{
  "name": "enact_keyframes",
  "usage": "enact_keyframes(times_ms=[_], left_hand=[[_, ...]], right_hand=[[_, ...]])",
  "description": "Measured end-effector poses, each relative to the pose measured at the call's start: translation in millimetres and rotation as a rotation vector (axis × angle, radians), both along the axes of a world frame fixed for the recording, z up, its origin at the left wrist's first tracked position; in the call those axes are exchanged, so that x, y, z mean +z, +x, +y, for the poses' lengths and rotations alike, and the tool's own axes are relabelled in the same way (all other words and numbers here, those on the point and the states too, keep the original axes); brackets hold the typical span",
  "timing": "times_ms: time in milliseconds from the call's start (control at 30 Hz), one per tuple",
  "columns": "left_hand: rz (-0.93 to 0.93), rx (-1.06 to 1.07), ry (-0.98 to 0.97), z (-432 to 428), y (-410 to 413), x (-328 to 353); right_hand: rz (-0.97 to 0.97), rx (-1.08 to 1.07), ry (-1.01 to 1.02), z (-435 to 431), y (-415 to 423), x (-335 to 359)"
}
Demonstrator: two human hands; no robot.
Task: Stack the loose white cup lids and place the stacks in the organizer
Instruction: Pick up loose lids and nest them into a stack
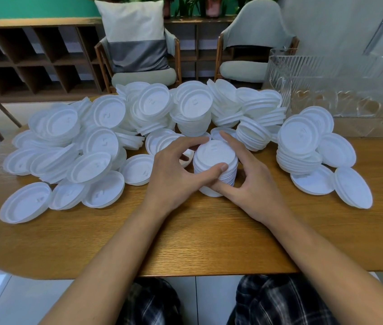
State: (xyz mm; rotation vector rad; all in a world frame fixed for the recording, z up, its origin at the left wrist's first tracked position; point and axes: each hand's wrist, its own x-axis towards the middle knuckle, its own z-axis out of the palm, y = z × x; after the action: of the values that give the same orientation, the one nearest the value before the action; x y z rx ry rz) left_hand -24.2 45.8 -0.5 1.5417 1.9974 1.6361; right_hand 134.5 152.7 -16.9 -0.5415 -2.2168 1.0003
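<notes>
The tabletop (209,235), an oval slab of honey-coloured wood grain with a rounded edge, carries all the work. The organizer (326,73), a clear bin of ribbed rigid plastic with heart shapes in its front wall, stands at the far right corner, well apart from the hands; no lids are made out inside it. The heap of loose lids (106,141) is spread across the far half: round, thin, moulded white plastic with a raised rim, a shallow recessed top and a small embossed mark, some upturned, some nested in short leaning piles. A shorter pile (299,148) stands to the right. The stack in hand (215,160) appears to rest upright near the middle, just in front of the heap. It is enclosed by both grips. The left hand (174,177) is curled round its left side with the thumb on the near edge. The right hand (256,184) is curled round its right side, with its thumb low at the base. The step is judged to be squaring and seating the stack. Pressure should be kept light and even around the rims, since such thin walls are likely to flex. The rims should be aligned and fully nested before lifting, and the base supported in transit, as smooth plastic may slide.
</notes>
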Motion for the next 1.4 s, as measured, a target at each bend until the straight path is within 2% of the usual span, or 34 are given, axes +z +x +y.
enact_keyframes(times_ms=[300,400,533,667,833,1000,1200,1400], left_hand=[[0.019,-0.037,-0.055,-1,-2,-5],[0.146,-0.045,-0.044,-7,-5,-7],[0.370,0.137,0.098,-19,-20,-15],[0.603,0.219,-0.042,-14,-29,-26],[0.658,0.218,-0.138,-12,-25,-28],[0.570,0.198,-0.090,-12,-23,-26],[0.285,0.240,0.032,-17,-17,-17],[-0.148,0.217,0.209,-21,-4,1]], right_hand=[[0.001,-0.017,0.040,1,0,-2],[0.008,-0.045,0.061,1,0,-3],[0.010,-0.133,0.064,4,1,-4],[0.009,-0.142,0.048,5,2,-4],[0.008,-0.129,0.037,4,2,-4],[0.010,-0.131,0.033,4,3,-3],[0.010,-0.140,0.052,3,3,-2],[0.048,-0.148,0.053,3,3,-2]])
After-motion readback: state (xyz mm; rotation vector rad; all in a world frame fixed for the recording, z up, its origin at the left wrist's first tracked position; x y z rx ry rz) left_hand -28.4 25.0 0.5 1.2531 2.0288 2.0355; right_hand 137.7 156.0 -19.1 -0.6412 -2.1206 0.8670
